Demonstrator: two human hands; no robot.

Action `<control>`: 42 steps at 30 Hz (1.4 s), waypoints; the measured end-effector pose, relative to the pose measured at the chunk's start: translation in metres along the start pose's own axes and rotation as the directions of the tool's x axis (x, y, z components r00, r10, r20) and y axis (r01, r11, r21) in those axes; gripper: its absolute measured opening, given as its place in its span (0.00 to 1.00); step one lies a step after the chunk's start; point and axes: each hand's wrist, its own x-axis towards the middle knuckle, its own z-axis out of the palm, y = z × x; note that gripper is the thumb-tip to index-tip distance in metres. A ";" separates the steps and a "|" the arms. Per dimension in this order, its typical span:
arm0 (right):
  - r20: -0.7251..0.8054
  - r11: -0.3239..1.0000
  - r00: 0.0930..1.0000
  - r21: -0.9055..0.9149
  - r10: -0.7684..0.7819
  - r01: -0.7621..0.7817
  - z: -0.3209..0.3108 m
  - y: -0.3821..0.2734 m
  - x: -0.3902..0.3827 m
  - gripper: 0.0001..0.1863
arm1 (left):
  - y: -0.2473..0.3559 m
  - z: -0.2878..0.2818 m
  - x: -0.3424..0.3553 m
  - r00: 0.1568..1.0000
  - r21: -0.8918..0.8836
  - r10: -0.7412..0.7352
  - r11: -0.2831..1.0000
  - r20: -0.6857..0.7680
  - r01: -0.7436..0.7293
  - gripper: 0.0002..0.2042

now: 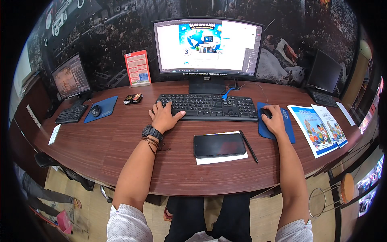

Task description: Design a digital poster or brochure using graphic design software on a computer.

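My left hand point(164, 117) rests with fingers spread on the left end of a black keyboard point(205, 107); a dark watch and beaded bracelets circle that wrist. My right hand point(274, 120) is curled over a black computer mouse point(266, 113), which sits on a blue mouse pad point(287, 131). Behind the keyboard stands a wide curved monitor point(246, 44) showing a blue illustrated page in a design window. Between my forearms a black smartphone point(219, 145) lies on white paper point(221, 159), with a black pen point(248, 146) slanted along its right side.
Two illustrated booklets point(316, 131) lie right of the mouse pad. A red-and-white desk calendar point(138, 67) and a small dark box point(133, 99) stand at the back left. Further monitors point(71, 78) flank both ends of the brown desk point(193, 175). A stool point(347, 188) stands at right; someone's legs point(44, 193) show at left.
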 end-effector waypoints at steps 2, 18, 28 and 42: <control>-0.001 1.000 1.000 0.002 0.001 -0.001 0.000 -0.001 0.000 0.19 | 0.000 0.001 0.001 1.000 -0.001 -0.003 1.000 -0.002 0.003 0.44; 0.016 0.916 0.945 -0.241 -0.327 0.321 0.000 -0.018 -0.002 0.13 | -0.005 0.004 0.003 1.000 0.010 -0.020 1.000 -0.018 0.021 0.44; -0.007 0.993 0.998 -0.099 0.058 -0.058 -0.002 -0.013 -0.003 0.19 | 0.002 -0.002 0.002 0.976 -0.085 0.167 0.980 -0.137 -0.179 0.23; 0.020 0.999 0.999 -0.036 -0.031 0.032 0.000 -0.008 -0.002 0.19 | -0.004 0.004 0.003 0.997 -0.043 0.025 0.999 -0.069 -0.028 0.40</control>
